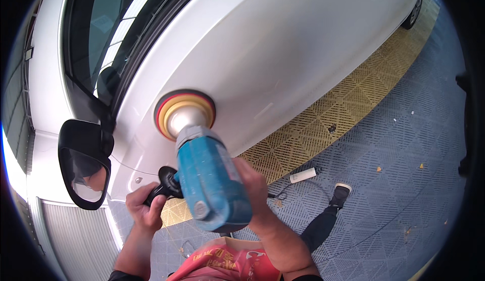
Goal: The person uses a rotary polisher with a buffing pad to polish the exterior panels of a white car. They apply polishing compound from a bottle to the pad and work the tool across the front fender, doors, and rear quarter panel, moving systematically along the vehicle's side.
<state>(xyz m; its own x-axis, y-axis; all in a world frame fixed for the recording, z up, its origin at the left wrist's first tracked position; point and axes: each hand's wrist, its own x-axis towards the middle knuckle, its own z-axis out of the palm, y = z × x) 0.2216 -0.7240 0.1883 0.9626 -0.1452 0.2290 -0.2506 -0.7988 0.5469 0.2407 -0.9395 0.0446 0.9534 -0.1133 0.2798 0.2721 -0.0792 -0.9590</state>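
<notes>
A blue electric car polisher [212,182] reaches up from in front of my body to a white car door [273,53]. Its round pad [185,112], ringed in yellow, red and black, appears to lie against the door panel near the side mirror. My left hand [146,207] is wrapped around the black side handle [165,188]. On the other side, my right hand [252,184] grips the polisher's body or rear handle; the housing hides most of those fingers. Faint pale streaks [264,110] show on the door to the right of the pad.
A black side mirror [85,163] juts out at the left. On the blue slatted floor [379,190] lie a white bottle-like object [302,175] and a dark cable [360,239]. A yellow floor strip [314,129] runs along the car. My shoe [340,195] stands at the right.
</notes>
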